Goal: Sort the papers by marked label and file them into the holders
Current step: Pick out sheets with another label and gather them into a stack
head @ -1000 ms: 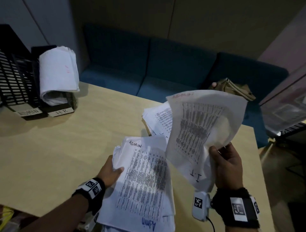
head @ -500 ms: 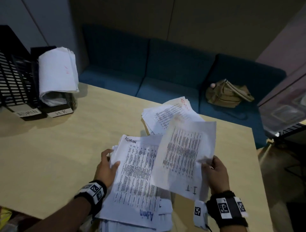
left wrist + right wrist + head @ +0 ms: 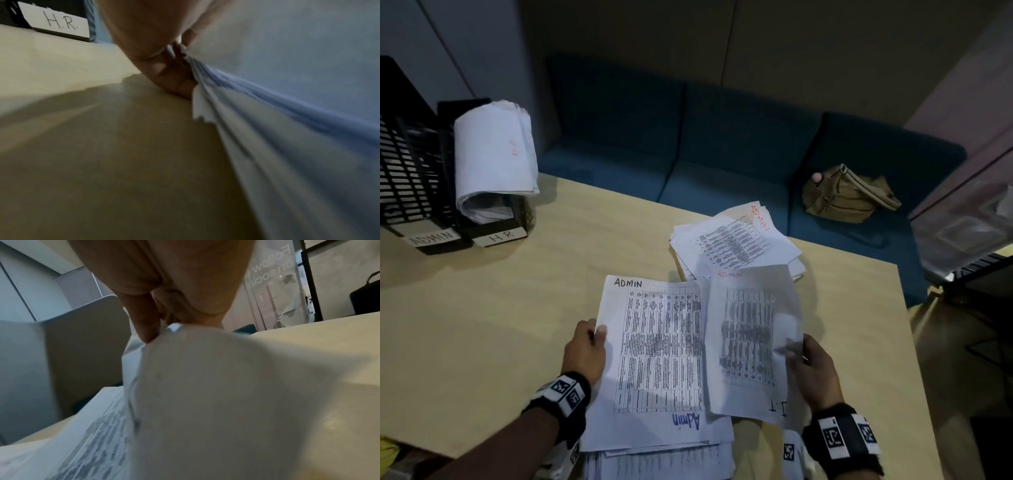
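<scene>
A stack of printed sheets (image 3: 661,346), its top one marked ADMIN, lies near the table's front edge. My left hand (image 3: 585,349) grips the stack's left edge, thumb on top; the left wrist view shows the fingers (image 3: 174,78) curled under the paper stack (image 3: 287,113). My right hand (image 3: 808,366) pinches the right edge of a thin sheet (image 3: 750,342) marked I.T and lowers it beside the stack; the right wrist view shows the fingers (image 3: 144,318) on that sheet (image 3: 205,402). A second pile (image 3: 736,240) marked ADMIN lies further back. Black holders labelled ADMIN (image 3: 431,238) and HR (image 3: 501,235) stand at the far left.
A curled bundle of papers (image 3: 493,157) stands in the HR holder. Behind the wooden table (image 3: 517,325) runs a blue sofa (image 3: 688,137) with a tan bag (image 3: 846,195) on it. A glass panel (image 3: 962,212) stands at the right.
My right hand has brought the I.T sheet down from a raised, curved position to nearly flat beside the ADMIN stack. My left hand has kept hold of the stack's left edge.
</scene>
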